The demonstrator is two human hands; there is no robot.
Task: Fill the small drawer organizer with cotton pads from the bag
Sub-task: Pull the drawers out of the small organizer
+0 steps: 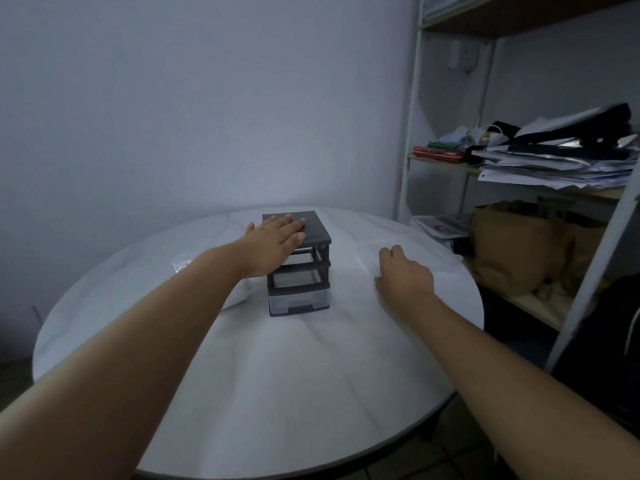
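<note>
Hands are lying apart in the head view. The left hand is pressing flat, fingers straight, on top of the small drawer organizer, which is standing at the middle of the frame on the round white desk. The right hand is resting on the desk right of it, fingers curled under; whether it is gripping anything I cannot tell. A plastic bag is lying just left of the organizer, partly hidden behind the forearm.
</note>
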